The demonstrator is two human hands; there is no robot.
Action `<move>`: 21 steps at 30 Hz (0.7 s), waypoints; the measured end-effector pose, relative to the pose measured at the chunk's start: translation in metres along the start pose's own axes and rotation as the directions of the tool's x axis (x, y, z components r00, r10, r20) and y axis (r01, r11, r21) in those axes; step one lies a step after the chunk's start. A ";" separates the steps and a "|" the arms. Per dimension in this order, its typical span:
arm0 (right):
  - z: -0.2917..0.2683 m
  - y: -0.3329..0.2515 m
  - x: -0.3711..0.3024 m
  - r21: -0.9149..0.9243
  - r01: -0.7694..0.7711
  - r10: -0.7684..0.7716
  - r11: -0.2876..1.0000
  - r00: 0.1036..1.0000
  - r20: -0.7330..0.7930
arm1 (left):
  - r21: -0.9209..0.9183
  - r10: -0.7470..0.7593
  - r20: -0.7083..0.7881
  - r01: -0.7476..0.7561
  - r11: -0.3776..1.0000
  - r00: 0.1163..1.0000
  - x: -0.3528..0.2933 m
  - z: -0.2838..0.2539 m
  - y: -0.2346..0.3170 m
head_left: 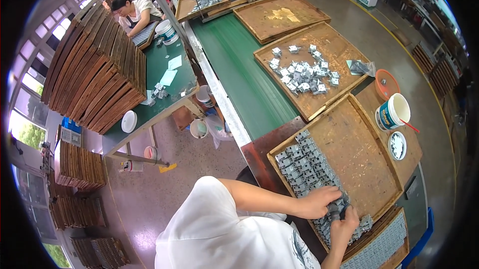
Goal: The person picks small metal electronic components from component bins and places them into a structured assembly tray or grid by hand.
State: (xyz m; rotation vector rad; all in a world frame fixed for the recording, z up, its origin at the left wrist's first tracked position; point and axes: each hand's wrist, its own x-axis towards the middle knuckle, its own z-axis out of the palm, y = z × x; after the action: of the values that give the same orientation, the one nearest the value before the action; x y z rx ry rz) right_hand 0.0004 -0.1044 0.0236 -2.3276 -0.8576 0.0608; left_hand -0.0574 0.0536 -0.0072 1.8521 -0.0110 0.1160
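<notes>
Over the lower part of a shallow wooden tray point(371, 141), both my hands work close together. My left hand point(319, 202) is closed, its fingertips bent down on the grey metal parts. Beside it, my right hand point(345, 226) is closed around a dark, rounded piece point(335, 213) that sits between the two hands. Its kind is too small and too covered to make out. Rows of small grey metal parts point(305, 165) fill the tray's left side and run down under my hands. A few more metal parts point(365, 223) lie just right of my right hand.
Beyond lies a second tray point(344, 44) with a loose heap of metal parts point(304, 75). A white bucket point(394, 112), a small white tub point(397, 145) and an orange bowl point(386, 83) stand on the right. A green belt point(239, 64) runs left of the trays. Across it, a person point(137, 13) sits working.
</notes>
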 end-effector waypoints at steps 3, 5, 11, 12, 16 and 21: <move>0.005 0.005 -0.004 -0.013 -0.120 0.120 0.993 0.992 0.025 | 0.054 0.017 -0.016 -0.017 0.998 1.000 0.001 0.002 0.004; 0.004 -0.002 -0.003 0.030 -0.133 0.133 0.991 0.991 -0.002 | 0.098 0.042 0.021 -0.043 0.994 0.999 0.002 0.002 0.012; -0.004 -0.009 -0.014 0.040 -0.064 0.062 0.997 0.997 0.047 | 0.319 0.305 -0.112 -0.256 0.913 0.946 0.001 0.007 0.010; -0.006 -0.008 -0.014 0.043 -0.065 0.063 0.997 0.997 0.051 | 0.319 0.300 -0.112 -0.252 0.914 0.947 0.000 0.006 0.008; -0.013 -0.003 -0.020 0.577 -0.336 0.291 0.745 0.941 0.173 | 0.155 0.443 -0.049 -0.431 0.889 0.895 0.003 0.008 0.007; -0.011 0.015 -0.039 0.538 -0.450 0.336 0.712 0.892 0.301 | -0.042 0.494 0.079 -0.492 0.870 0.866 0.013 0.009 0.015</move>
State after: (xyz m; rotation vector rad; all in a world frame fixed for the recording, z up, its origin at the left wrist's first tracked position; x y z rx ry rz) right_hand -0.0190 -0.1418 0.0167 -1.8604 -0.3177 0.6500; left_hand -0.0452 0.0415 0.0058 1.7954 -0.5509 0.3897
